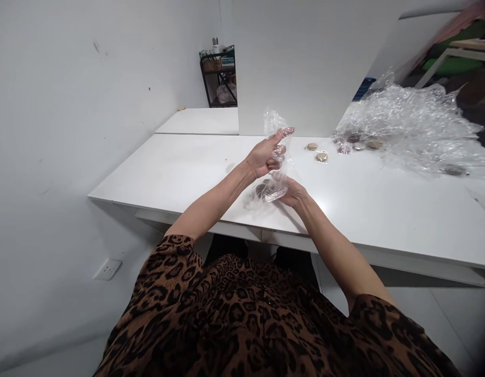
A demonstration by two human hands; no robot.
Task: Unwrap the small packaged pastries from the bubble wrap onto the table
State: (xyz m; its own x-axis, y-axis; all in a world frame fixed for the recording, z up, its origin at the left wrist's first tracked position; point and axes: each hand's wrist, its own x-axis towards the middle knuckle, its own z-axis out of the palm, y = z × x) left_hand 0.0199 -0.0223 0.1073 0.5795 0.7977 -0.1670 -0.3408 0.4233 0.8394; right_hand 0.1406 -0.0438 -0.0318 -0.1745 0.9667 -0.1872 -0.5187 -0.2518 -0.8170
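Note:
A crinkled transparent plastic bag (274, 121) stretches upright between my two hands over the white table. My left hand (268, 154) is above, its index finger extended under or against the film and the other fingers curled round it. Lower and to the right, my right hand (293, 191) grips the bag's lower part, its fingertips partly hidden by shiny film. Beside it, low over the table near the front edge, is a dark roundish item (261, 189) in transparent wrapping; its kind is unclear. Whether it lies inside the same bag I cannot tell.
Two small gold-coloured round pieces (322, 157) in transparent wrappers lie right of my hands on the white table (383, 209). A large heap of transparent plastic bags (415, 118) covers the right back, with several small wrapped pieces along its edge. An upright white panel (305, 63) stands behind.

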